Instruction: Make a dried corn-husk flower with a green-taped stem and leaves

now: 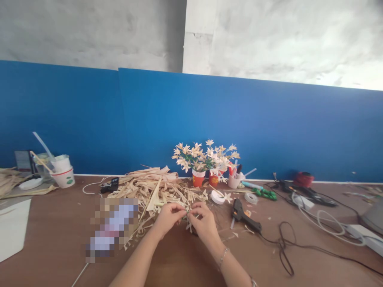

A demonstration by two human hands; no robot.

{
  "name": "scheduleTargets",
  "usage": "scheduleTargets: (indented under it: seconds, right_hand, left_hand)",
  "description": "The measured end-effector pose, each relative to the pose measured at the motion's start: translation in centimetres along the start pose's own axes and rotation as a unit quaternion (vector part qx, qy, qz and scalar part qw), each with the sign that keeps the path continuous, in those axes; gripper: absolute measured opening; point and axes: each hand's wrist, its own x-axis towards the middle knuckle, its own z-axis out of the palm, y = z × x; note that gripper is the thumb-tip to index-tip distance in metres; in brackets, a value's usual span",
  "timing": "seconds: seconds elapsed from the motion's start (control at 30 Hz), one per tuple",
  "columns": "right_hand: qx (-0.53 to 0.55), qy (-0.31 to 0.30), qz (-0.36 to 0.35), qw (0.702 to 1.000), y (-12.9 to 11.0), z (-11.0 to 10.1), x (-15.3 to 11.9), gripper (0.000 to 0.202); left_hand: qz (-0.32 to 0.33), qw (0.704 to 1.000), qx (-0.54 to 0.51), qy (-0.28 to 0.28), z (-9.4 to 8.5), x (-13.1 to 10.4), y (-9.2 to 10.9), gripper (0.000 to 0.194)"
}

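My left hand [170,217] and my right hand [205,223] meet over the front edge of a pile of dry, straw-coloured husk strips [155,187]. Thumb and forefinger of each are pinched together on a small pale flower [189,227] with a bit of green at its stem; my fingers hide much of it. Behind them, similar pale flowers [196,153] on green stems stand in red paper cups [198,178]. A loose flower [227,197] lies beside a white tape roll [218,197]. To the right of my right hand rests a black glue gun [245,217].
Cables [287,243] and a white power strip [366,239] spread over the right side. A blurred-out phone-like object [112,229] lies left of my arm. Paper cups [64,176] and a white sheet [13,227] are far left. A blue partition [191,115] closes the table's back.
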Motion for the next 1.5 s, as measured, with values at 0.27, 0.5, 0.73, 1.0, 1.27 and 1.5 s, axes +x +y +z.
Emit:
scheduleTargets:
  seconds: [0.27, 0.5, 0.73, 1.0, 1.27, 1.5]
  right_hand:
    - [0.254, -0.140, 0.193, 0.937, -0.5, -0.9, 0.3, 0.008]
    - [0.385, -0.233, 0.320, 0.834, -0.9, -1.5, -0.1, 0.008]
    - [-0.021, -0.068, -0.011, 0.997, -0.4, -0.6, 0.0, 0.012]
    - [-0.244, 0.004, -0.146, 0.959, -0.9, -0.7, -0.6, 0.011]
    - [-0.171, -0.022, -0.132, 0.976, -0.9, -0.6, -0.4, 0.013]
    - [0.083, -0.149, 0.058, 0.984, 0.0, -1.0, 0.5, 0.018]
  left_hand:
    - [0.009, 0.999, 0.004, -0.050, -0.5, -0.4, 0.7, 0.024]
    - [0.025, 0.996, -0.018, -0.089, 0.0, -1.2, 1.6, 0.022]
    - [0.015, 0.997, 0.066, -0.026, 0.1, -0.3, 0.1, 0.016]
    - [0.015, 0.996, 0.088, -0.006, 0.4, 0.3, -0.9, 0.016]
    - [0.031, 0.996, 0.079, -0.024, -0.7, 0.2, -0.4, 0.017]
    - [0.051, 0.995, 0.070, -0.042, -0.9, 0.2, -0.5, 0.019]
